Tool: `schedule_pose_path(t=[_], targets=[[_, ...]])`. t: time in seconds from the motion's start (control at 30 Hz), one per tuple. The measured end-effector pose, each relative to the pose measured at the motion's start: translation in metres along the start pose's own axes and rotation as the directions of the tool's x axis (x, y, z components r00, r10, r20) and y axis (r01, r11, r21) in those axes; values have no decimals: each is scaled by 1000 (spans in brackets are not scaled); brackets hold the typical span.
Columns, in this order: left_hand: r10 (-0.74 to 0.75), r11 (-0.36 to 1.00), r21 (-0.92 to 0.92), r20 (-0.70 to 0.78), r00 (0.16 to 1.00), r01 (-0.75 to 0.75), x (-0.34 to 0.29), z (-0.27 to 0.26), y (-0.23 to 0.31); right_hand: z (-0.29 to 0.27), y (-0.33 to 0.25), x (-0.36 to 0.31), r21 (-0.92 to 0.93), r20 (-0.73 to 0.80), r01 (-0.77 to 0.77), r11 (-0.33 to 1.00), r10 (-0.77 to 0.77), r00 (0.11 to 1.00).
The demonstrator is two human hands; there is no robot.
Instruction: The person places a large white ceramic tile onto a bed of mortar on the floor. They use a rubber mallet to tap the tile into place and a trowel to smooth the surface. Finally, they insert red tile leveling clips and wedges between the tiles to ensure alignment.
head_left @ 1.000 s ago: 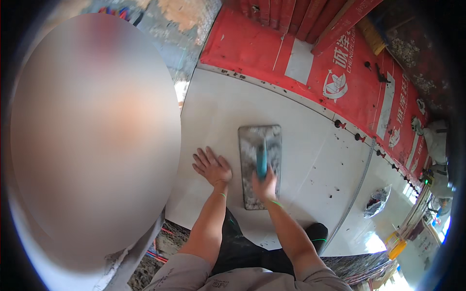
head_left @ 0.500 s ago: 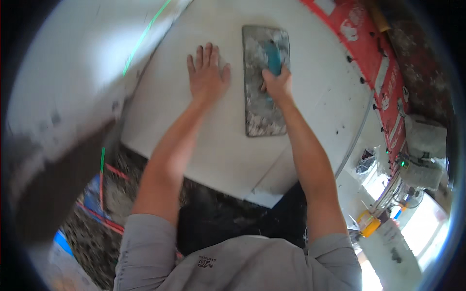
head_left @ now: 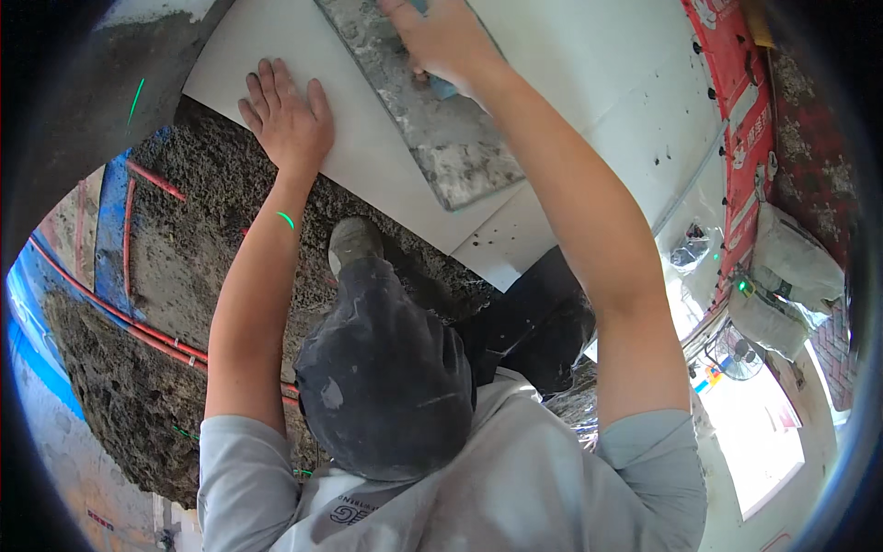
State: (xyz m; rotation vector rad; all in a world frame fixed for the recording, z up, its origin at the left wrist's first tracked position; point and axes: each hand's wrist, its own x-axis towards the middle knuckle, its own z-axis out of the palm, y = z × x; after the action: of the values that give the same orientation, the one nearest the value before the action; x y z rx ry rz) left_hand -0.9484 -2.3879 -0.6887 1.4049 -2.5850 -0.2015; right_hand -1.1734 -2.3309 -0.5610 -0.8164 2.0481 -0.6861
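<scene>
Head camera view: a work area with rough dark mortar (head_left: 212, 221) and red pipes (head_left: 156, 179) at left, beside a pale slab (head_left: 363, 156); a red sheet (head_left: 750, 120) lies at far right. The person's left hand (head_left: 292, 124) rests palm down, fingers slightly spread, near the slab's lower-left edge. The right hand (head_left: 451, 41) is curled around the teal handle (head_left: 442, 88) of a grimy rectangular float (head_left: 455, 156), which lies slanted on the slab, its near end close to the lower edge.
</scene>
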Motion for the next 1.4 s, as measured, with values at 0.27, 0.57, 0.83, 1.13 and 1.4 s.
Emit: schedule_pose_path(t=[0.27,0.57,0.83,1.13,1.4], targets=[[1,1000,-30,-13,1000,-2,-1,3,13,4,32,-4,127,1,-22,992,22,1000],[18,1000,-4,-9,1000,-18,6,2,12,17,48,-1,126,-122,61,990,-45,991],[35,999,15,6,999,-35,11,9,27,30,88,-4,92,-354,164,982,-121,927],[42,995,93,61,997,-48,2,0,26,-17,68,-59,400,-540,355,845,-96,836],[290,920,194,247,924,-341,18,1,33,-6,142,-59,463,-455,98,881,141,879]])
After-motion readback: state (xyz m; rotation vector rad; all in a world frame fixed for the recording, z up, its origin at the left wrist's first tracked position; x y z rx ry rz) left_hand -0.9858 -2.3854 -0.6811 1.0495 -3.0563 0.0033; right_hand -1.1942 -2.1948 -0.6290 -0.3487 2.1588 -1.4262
